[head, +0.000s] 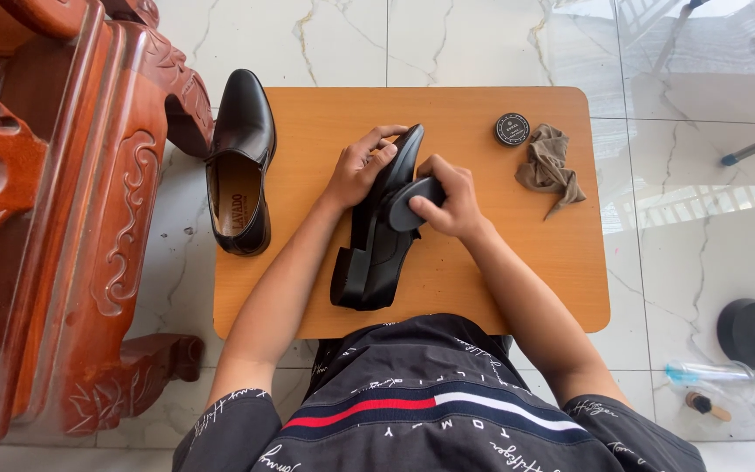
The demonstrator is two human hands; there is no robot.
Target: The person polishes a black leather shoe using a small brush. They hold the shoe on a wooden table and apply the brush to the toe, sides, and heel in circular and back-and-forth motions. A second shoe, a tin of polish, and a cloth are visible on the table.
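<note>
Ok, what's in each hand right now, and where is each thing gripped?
Left hand grips the black shoe at its toe end, tipped on its side. Right hand holds a dark shoe brush by its top, pressed on the shoe.

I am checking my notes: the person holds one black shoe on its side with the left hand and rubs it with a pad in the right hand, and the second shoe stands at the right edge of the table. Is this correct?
Not quite. The head view shows the second black shoe at the left edge of the wooden table, not the right. The rest holds: the left hand steadies the black shoe on its side, and the right hand presses a dark pad against it.
</note>
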